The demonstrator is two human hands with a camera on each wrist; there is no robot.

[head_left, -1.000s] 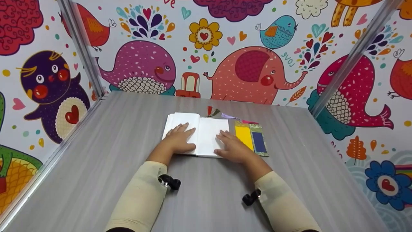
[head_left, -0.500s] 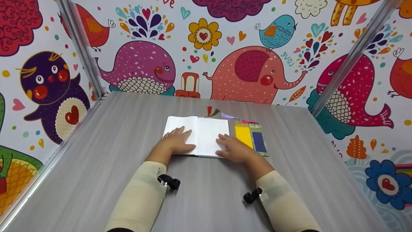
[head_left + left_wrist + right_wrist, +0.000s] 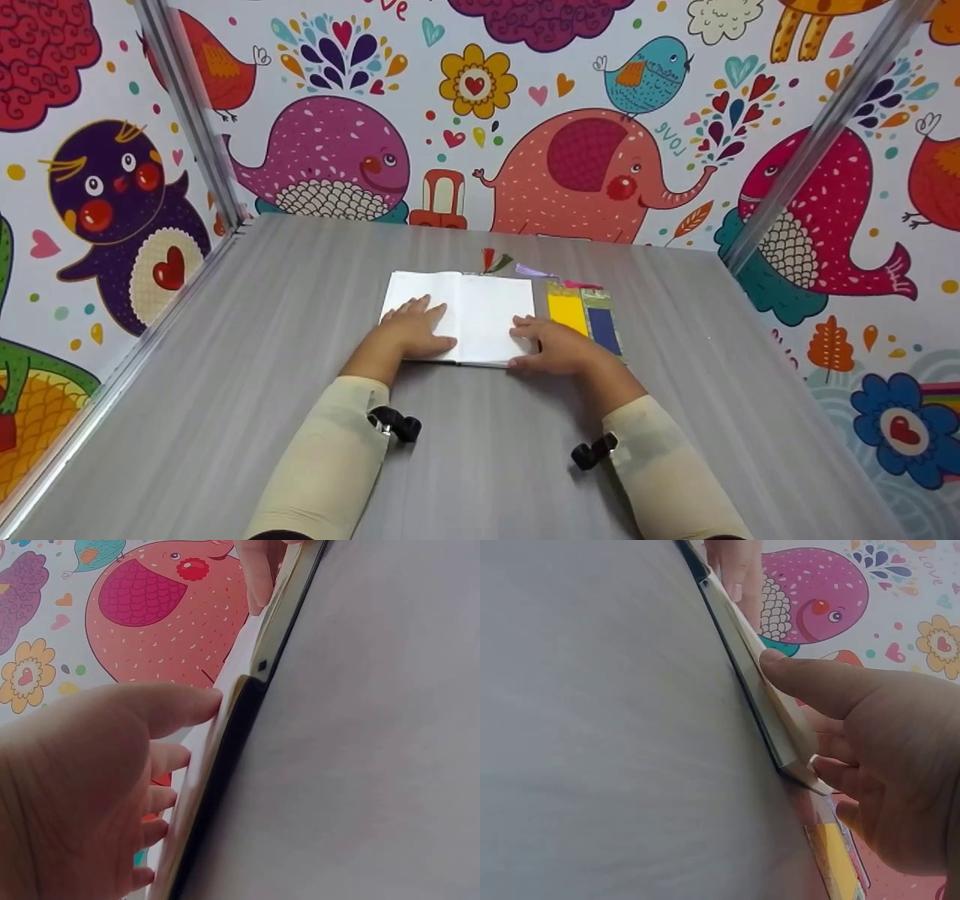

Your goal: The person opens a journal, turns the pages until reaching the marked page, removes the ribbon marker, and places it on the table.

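Observation:
An open book point(image 3: 491, 315) with blank white pages lies on the table. My left hand point(image 3: 412, 330) rests flat on the left page with fingers spread. In the left wrist view its thumb lies along the near edge of the pages. My right hand point(image 3: 555, 346) touches the right page's outer edge with slightly bent fingers. Its thumb point(image 3: 810, 679) is by the near edge in the right wrist view, apart from the fingers. The pages bulge a little beside those fingers. Just right of the book lie a yellow bookmark point(image 3: 568, 311) and a blue-panelled bookmark point(image 3: 604, 330), partly behind my right hand.
Red and green tassels point(image 3: 489, 259) show behind the book. Purple and pink tassels point(image 3: 536, 271) lie behind the bookmarks. The grey table point(image 3: 300, 285) meets a wall point(image 3: 442, 157) printed with cartoon animals, with metal posts point(image 3: 191, 112) at the corners.
The left-hand pages have settled flatter. My right hand has slid a little rightward to the page's outer edge, its fingers bending more. My left hand has hardly moved.

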